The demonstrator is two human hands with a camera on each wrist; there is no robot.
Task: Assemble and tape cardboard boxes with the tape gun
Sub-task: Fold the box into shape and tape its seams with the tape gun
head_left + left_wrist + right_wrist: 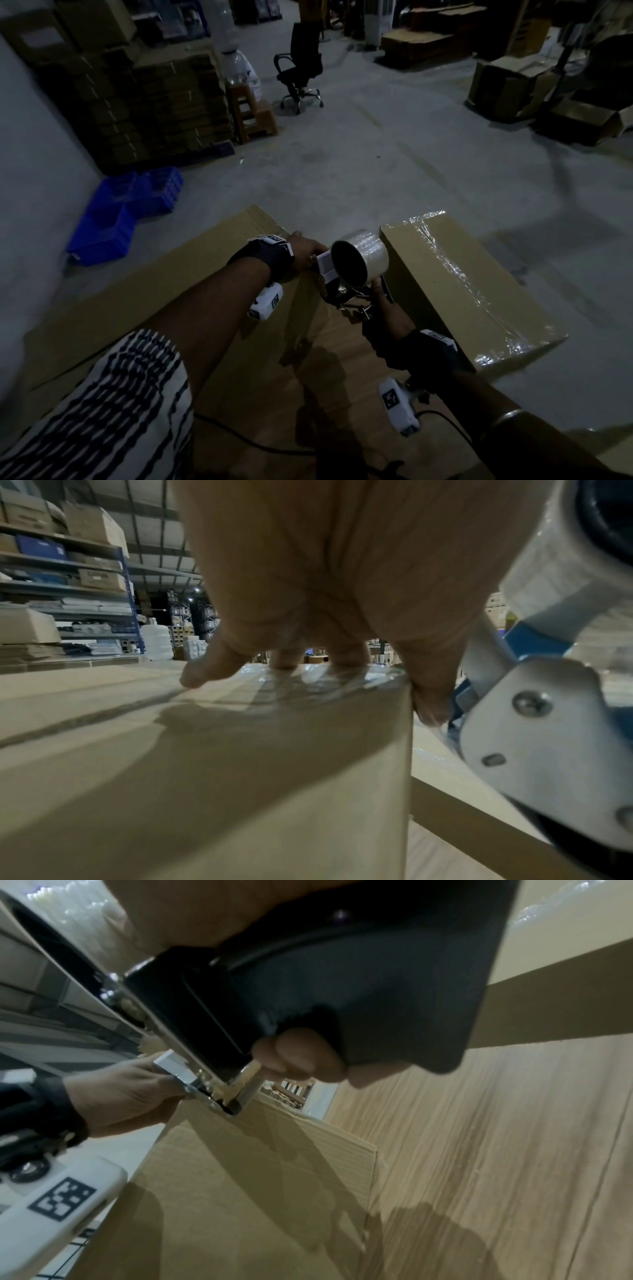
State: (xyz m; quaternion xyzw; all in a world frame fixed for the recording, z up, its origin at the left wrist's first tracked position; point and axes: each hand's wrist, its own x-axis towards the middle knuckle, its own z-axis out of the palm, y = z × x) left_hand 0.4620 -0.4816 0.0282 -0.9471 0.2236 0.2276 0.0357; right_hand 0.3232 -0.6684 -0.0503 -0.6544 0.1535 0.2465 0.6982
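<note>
A person stands over a cardboard box (144, 308) that lies on a wood-grain surface (496, 1150); every place below is given from this box. The left hand (305, 251) rests on the box's far right corner, fingers spread and bent down over the top edge, pressing a strip of clear tape (325, 680) onto the cardboard, the thumb (433, 696) hanging down the right side of the corner. It grips nothing. The right hand (388, 317) is just right of that corner, its fingers wrapped tightly round the black handle of the tape gun (356, 274). The gun's metal front end touches the box's corner beside the left hand, and its clear tape roll sits above. A second, already taped box (469, 284) stands close by on the right.
</note>
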